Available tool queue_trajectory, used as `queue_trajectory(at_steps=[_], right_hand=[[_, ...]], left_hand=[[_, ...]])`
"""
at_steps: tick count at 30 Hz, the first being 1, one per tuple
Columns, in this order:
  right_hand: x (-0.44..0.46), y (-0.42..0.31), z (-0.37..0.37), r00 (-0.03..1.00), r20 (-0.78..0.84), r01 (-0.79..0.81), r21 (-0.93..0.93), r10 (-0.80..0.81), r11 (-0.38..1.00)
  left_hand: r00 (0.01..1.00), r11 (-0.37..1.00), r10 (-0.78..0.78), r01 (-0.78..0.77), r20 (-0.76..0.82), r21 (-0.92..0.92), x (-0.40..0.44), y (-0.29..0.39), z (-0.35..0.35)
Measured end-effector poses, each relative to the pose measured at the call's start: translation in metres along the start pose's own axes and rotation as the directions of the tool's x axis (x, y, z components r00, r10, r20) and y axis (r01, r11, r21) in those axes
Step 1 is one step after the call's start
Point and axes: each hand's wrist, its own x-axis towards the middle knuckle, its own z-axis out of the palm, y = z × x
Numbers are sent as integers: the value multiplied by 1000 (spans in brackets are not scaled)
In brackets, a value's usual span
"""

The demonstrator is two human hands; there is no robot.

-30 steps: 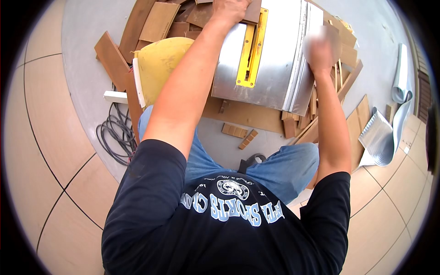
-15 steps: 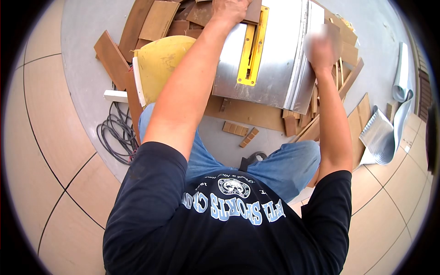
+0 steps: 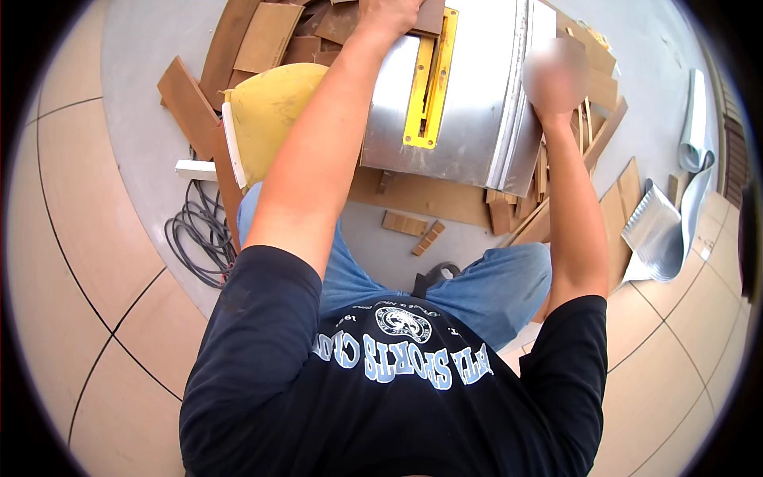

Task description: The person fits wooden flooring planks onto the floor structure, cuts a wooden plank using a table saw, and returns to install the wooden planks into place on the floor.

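Observation:
A table saw with a bare metal top (image 3: 469,103) stands in front of me, a yellow throat plate (image 3: 429,103) set into it. My left hand (image 3: 389,12) is at the upper edge of the view, gripping a brown wooden board (image 3: 430,17) that lies on the saw top beside the plate's far end. The fingertips of this hand are partly cut off by the frame. At the saw's right side, my right hand (image 3: 554,91) is by the metal rail (image 3: 509,111). A blur covers its fingers, so their grip does not show.
Brown board offcuts (image 3: 270,36) are piled left of the saw, behind a yellow panel (image 3: 274,111). More wood strips (image 3: 608,131) lie on the right. A coiled black cable (image 3: 195,234), small wood pieces (image 3: 405,222) and silver foil sheeting (image 3: 656,230) rest on the floor.
The view has shifted slightly, so most things appear a little further left. Both hands keep nearly the same places by the board and the rail.

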Motion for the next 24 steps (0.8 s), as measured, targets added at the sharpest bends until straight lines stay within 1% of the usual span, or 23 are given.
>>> queue_trajectory(at_steps=[3, 6, 8, 12, 13, 15, 16, 18, 21, 23, 24], right_hand=[[1, -3, -1, 1000, 31, -5, -34, 6, 999], [3, -4, -2, 1000, 3, 3, 1, -3, 1000], [3, -5, -2, 1000, 3, -5, -43, 5, 999], [0, -1, 5, 999, -22, 29, -46, -30, 999], [-2, 0, 10, 996, 37, -83, 17, 83, 996], [-10, 15, 30, 976, 101, -198, 69, 190, 978], [-15, 29, 44, 982, 132, -131, -47, 136, 990], [-15, 29, 44, 982, 167, -58, -159, 85, 986], [-10, 17, 29, 977, 159, -128, -86, 141, 988], [-4, 7, 13, 999, 40, -14, -103, 18, 995], [-1, 2, 8, 999, 39, -15, -100, 19, 995]], left_hand=[[1000, 998, -12, 13, -18, 54, 4, -3, 4], [1000, 1000, -22, 22, 4, 18, 3, -1, 1], [1000, 999, -29, 29, 2, 24, 4, 2, 0], [998, 998, -53, 53, 15, 34, 4, 2, 0], [998, 998, -54, 53, 14, 34, 5, 3, 0], [999, 998, -52, 52, 7, 48, 5, 4, 1], [999, 998, -51, 51, 7, 46, 5, 3, 3], [999, 997, -44, 45, -22, 64, 6, 1, 6], [1000, 996, -20, 20, -5, 88, 7, -1, 5], [1000, 998, -23, 23, 3, 58, 4, 1, 2], [1000, 999, -24, 24, 12, 28, 3, 2, -1]])
